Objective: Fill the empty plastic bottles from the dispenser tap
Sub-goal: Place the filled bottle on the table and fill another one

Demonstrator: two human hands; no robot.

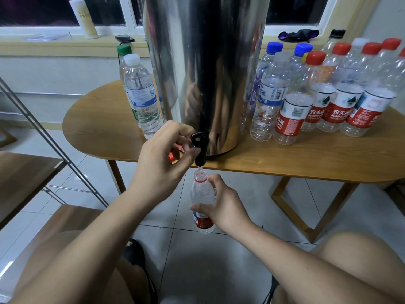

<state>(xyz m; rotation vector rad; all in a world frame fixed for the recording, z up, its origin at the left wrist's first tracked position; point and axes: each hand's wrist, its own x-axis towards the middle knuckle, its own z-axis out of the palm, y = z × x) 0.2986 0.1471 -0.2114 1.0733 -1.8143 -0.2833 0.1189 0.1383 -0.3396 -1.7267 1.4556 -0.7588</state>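
- Under front edge of table point(306, 159): right hand point(225, 207) curled round bottle point(201, 191), mid-body.
- At tap point(200, 145), left hand point(160, 163) pinching lever.
- Thin, crushable, likely heavier as filled; grip label gently.

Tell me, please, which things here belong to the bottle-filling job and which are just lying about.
In the job: steel dispenser, its black tap gripped by the left hand, the open bottle held under it by the right hand, capped bottles on the table.
Lying about: white bottle, dark cloth and small black device on the windowsill.
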